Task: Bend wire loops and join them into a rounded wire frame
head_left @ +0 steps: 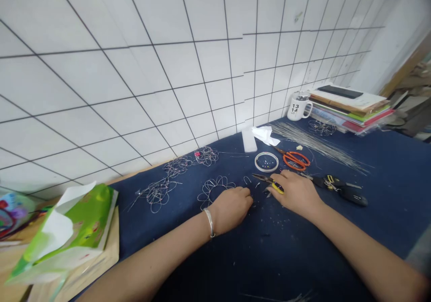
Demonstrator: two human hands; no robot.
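My left hand [232, 206], with a silver bangle at the wrist, rests low over the dark blue cloth. Its fingers are curled together, and whatever they pinch is hidden. Under and beside it lies a ring of looped wire petals [215, 186]. My right hand [298, 193] is closed around the yellow-and-black handles of a pair of pliers [266, 178], whose jaws point left. A small bent piece of wire [247, 179] lies between the two hands. Just beyond the pliers sits a round white-rimmed dish [266, 162] with small beads in it.
Orange-handled scissors [296, 160] and black pliers [343, 189] lie to the right. Behind them are a bundle of straight wires [316, 144], a white mug [299, 106] and stacked books [350, 106]. Looped wire pieces [158, 193] and a green tissue pack [77, 221] are leftward.
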